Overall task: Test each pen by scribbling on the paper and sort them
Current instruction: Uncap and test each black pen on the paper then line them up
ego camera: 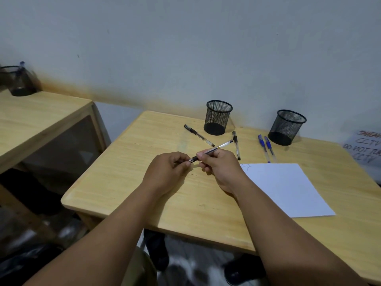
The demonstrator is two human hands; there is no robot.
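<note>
hands meet above the tabletop [127, 188]: right hand [218, 168] grips a clear black pen [214, 150] by its barrel, left hand [169, 172] pinches the cap end, likely uncapping it. next, by judgement: tip to the paper [288, 188] for a scribble, then into a mesh cup [218, 117]. a sign [365, 147] reads partly "cctv" and "do not".

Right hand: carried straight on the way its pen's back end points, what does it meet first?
Judging loosely, the right hand holding the pen would first meet the black pen lying between the two mesh cups; depth is unclear.
</note>
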